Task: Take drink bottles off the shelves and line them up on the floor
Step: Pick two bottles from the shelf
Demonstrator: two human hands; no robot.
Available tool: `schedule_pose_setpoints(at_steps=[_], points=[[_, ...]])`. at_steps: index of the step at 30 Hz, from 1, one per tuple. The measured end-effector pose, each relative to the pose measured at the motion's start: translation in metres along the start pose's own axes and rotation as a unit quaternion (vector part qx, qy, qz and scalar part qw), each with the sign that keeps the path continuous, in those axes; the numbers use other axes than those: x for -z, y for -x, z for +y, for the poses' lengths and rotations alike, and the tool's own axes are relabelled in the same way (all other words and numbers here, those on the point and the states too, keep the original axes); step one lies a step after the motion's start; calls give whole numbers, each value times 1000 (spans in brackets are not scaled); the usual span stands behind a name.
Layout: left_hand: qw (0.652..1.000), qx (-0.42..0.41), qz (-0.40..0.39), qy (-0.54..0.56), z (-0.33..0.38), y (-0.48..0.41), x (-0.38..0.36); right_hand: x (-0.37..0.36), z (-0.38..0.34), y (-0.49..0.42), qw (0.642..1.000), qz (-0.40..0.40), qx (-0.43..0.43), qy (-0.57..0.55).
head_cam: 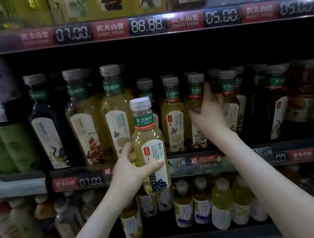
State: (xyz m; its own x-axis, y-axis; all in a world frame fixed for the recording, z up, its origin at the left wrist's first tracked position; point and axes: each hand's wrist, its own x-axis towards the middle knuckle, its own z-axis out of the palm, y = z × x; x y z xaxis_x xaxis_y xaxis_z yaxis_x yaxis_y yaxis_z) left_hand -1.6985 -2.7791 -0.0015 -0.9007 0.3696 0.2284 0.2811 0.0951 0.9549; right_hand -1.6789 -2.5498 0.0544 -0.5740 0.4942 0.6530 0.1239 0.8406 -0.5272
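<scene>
The left grip (131,169) is wrapped round a pale tea bottle (150,146), held upright in front of the middle shelf (198,163). The right grip (209,111) curls against a shelf bottle (198,139) standing on that shelf. Whether it actually clasps it cannot be told.

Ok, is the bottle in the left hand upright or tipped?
Upright: the bottle has its white cap on top, with the left hand gripping its lower body.
</scene>
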Motion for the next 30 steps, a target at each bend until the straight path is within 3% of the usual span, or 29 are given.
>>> schedule_pose_setpoints(at_steps=[3,7,12,15,19,24,30], points=[[1000,-11,-12,10,-1,2,-6,-1,-2,-3,1000,11,-10,13],[999,-18,-15,37,6,7,-24,15,-2,15,997,39,44,-48],[997,-36,6,70,23,18,-51,38,4,53,980,-74,76,-168],[995,-64,14,72,34,27,-65,49,18,69,978,-64,123,-154],[993,-88,12,74,48,39,-77,82,38,87,965,-34,116,-231],[993,-95,-18,75,65,38,-110,139,68,82,968,-6,102,-231],[992,-96,-55,58,76,31,-176,196,125,74,976,20,26,-216]])
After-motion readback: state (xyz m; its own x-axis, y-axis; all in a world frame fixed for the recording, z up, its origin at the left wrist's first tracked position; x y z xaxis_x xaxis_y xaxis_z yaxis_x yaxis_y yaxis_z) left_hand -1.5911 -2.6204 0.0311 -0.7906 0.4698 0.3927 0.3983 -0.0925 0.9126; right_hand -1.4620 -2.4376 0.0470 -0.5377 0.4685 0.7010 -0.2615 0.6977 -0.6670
